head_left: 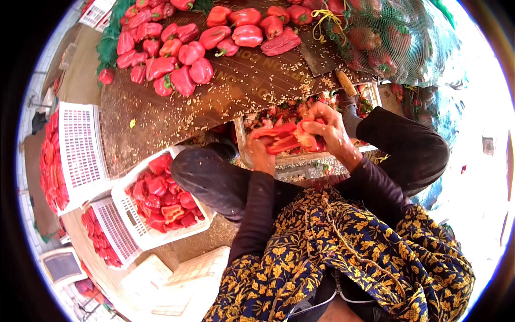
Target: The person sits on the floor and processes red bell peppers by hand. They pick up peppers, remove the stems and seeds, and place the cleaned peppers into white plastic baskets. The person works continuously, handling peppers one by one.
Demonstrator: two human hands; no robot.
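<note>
Both hands worked on one split red pepper (283, 137), held over a metal tray (300, 163) of trimmings at the edge of the brown board (236, 86). The left hand (261, 153) was closed on the pepper's left end; the right hand (328, 127) pinched its right end, fingers curled tight. On the board lay roughly thirty whole red peppers (177, 53) in one loose heap, with pale seeds scattered below them. One mesh sack (397, 37) of peppers sat at upper right. To the left stood three white crates: one (161, 198) beside the person's knee, filled with cut peppers, and two more (53, 161) (102, 241) behind it.
</note>
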